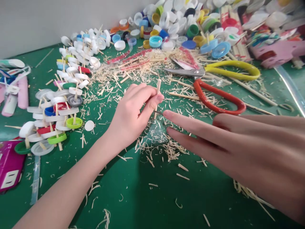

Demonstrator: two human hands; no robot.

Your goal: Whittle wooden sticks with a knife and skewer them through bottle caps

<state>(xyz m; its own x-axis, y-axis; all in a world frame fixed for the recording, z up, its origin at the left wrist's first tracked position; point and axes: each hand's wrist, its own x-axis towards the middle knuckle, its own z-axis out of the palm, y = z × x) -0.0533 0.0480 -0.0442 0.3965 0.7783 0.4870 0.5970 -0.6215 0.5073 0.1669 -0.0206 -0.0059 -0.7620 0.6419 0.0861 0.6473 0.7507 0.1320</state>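
Near the middle of the view, my left hand pinches a short pale wooden stick between thumb and fingers, its pointed end up. My right hand reaches in from the right, just beside the stick's lower end. A thin dark blade tip shows between the right fingertips and the stick; the rest of that tool is hidden by the hand. Wood shavings lie under and around both hands on the green table.
Scissors with yellow and red handles lie behind my right hand. Bottle caps on sticks stand at the left, with a magenta object nearby. Loose caps are heaped at the back, and a pink item lies at the right.
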